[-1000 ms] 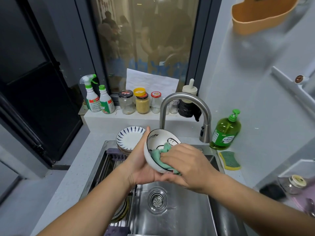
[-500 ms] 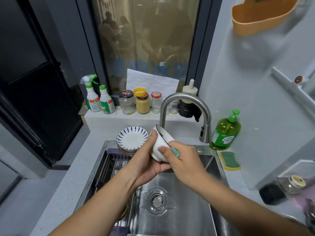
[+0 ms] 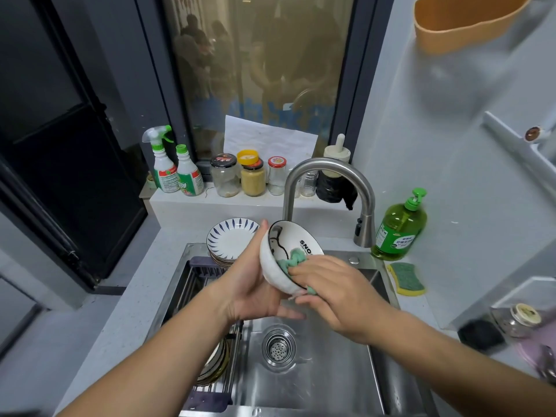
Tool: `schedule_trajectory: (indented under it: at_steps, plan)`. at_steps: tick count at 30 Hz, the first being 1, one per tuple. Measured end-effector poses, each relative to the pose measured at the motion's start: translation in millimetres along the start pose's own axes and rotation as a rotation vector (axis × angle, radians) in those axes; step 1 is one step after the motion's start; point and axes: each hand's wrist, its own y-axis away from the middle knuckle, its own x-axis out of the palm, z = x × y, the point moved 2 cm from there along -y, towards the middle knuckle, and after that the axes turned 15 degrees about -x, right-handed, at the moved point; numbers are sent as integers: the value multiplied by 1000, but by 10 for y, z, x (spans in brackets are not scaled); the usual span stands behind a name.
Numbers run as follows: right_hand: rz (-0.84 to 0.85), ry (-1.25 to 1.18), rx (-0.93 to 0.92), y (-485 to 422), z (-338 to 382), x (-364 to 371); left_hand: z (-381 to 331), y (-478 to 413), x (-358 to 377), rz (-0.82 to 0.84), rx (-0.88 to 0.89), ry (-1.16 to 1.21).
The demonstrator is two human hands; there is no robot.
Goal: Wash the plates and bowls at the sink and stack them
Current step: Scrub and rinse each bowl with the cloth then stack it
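My left hand (image 3: 255, 284) grips a white bowl (image 3: 278, 251) with black drawings and lettering, tilted over the steel sink (image 3: 331, 371). My right hand (image 3: 334, 293) presses a green cloth (image 3: 290, 261) against the bowl's inside and over its near rim. A stack of white plates with blue rays (image 3: 231, 239) stands at the sink's back left corner. More plates (image 3: 216, 362) lie under the rack (image 3: 192, 281) in the sink's left part, mostly hidden by my left arm.
The curved steel tap (image 3: 328, 182) arches over the bowl. A green soap bottle (image 3: 400, 227) and a yellow-green sponge (image 3: 407, 278) sit on the counter to the right. Spray bottles (image 3: 171, 167) and jars (image 3: 252, 176) line the sill. The drain (image 3: 278, 347) is below my hands.
The bowl has turned so its inside faces me again, after showing its outside half a second ago. My right hand has moved the cloth back into the bowl.
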Motion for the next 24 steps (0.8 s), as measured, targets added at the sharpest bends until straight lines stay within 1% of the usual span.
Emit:
schedule_trajectory:
  at_steps: [2, 4, 5, 8, 9, 11, 12, 14, 15, 17, 19, 21, 22, 24]
  plan:
    - [-104, -120, 215, -49, 103, 51, 16, -67, 85, 13, 61, 91]
    - [-190, -253, 441, -82, 149, 59, 26, -137, 131, -55, 198, 110]
    - [-215, -302, 510, -99, 157, 54, 30, -160, 144, -92, 268, 103]
    - [-229, -374, 590, -194, 178, -1, 82, -207, 96, -168, 435, 73]
    - [-234, -401, 618, -238, 193, -19, 108, -225, 57, -193, 465, 56]
    - [-254, -429, 660, -327, 249, -54, 152, -228, -4, -185, 486, 20]
    - [-248, -412, 653, -364, 292, -57, 167, -206, -15, -172, 487, 0]
    - [-186, -354, 566, -426, 381, -30, 162, -128, 6, -94, 455, 34]
    - [-147, -305, 491, -438, 404, -15, 137, -111, 6, -48, 428, 98]
    - [-60, -130, 297, -390, 349, -4, 82, -77, -1, 13, 340, 203]
    - [80, 30, 97, -237, 143, 20, 41, -44, -40, 10, 216, 200]
    - [199, 102, -51, -95, -48, -21, 31, -43, -87, 10, 91, 149]
    - [221, 119, -90, -57, -100, -42, 24, -32, -87, 15, 45, 124]
    - [181, 116, -99, -44, -100, -30, 22, -14, -46, 41, 20, 116]
